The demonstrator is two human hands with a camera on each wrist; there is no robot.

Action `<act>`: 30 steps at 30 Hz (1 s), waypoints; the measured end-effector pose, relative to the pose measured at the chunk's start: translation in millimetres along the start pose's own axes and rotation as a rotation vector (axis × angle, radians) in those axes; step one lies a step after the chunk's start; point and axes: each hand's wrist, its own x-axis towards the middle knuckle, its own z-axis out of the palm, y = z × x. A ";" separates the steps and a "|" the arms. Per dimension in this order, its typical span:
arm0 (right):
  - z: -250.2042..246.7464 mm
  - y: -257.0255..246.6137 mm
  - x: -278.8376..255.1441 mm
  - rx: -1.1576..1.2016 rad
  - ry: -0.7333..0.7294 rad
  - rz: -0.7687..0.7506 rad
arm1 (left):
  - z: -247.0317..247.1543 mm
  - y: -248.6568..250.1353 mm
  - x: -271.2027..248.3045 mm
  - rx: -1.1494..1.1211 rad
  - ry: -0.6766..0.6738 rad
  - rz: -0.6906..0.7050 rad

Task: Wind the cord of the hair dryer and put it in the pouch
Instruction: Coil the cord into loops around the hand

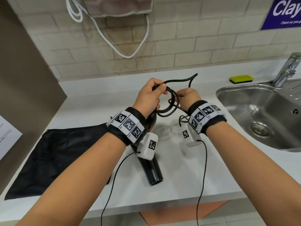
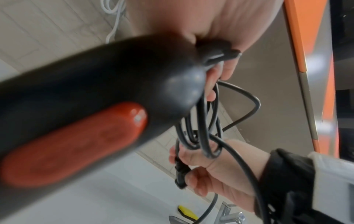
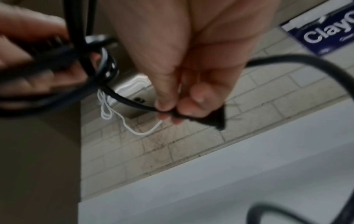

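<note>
The black hair dryer (image 1: 152,170) hangs over the white counter, barrel pointing toward me. Its handle carries a red switch panel (image 2: 76,144). My left hand (image 1: 158,90) grips the handle's end together with several loops of the black cord (image 1: 170,103). My right hand (image 1: 182,95), just right of the loops, pinches the cord at its plug (image 3: 210,117) between thumb and fingers. A loose bend of cord (image 1: 187,79) arcs above both hands. The black pouch (image 1: 53,157) lies flat on the counter at the left, under my left forearm.
A steel sink (image 1: 236,93) with a tap (image 1: 288,69) is set into the counter (image 1: 187,173) at the right. A yellow sponge (image 1: 241,78) lies by the tiled wall. A white cable (image 1: 114,39) hangs on the wall. A brown panel (image 1: 24,70) stands at the left.
</note>
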 end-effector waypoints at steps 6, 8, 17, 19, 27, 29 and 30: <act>-0.1 -10.3 -5.9 -0.030 -0.011 0.022 | -0.9 -0.4 -1.0 -0.021 0.071 0.018; -12.7 -15.0 -14.6 0.097 -0.126 0.072 | -4.3 -0.4 0.4 -0.021 0.094 0.019; -27.8 -12.8 -44.9 -0.184 -0.580 -0.089 | -8.3 -1.0 1.3 -0.007 0.106 0.027; -16.1 -15.1 -50.4 -0.127 -0.602 -0.099 | -7.5 -0.9 1.4 0.000 0.109 0.029; 4.9 -23.7 -46.8 0.094 -0.109 -0.052 | -10.5 1.2 0.1 0.011 0.088 0.011; 9.8 -29.1 -42.3 0.009 0.067 -0.147 | -11.7 2.1 -0.3 0.018 0.065 0.003; 10.3 -30.9 -41.4 -0.025 0.109 -0.194 | -12.0 2.3 -0.7 0.019 0.058 0.001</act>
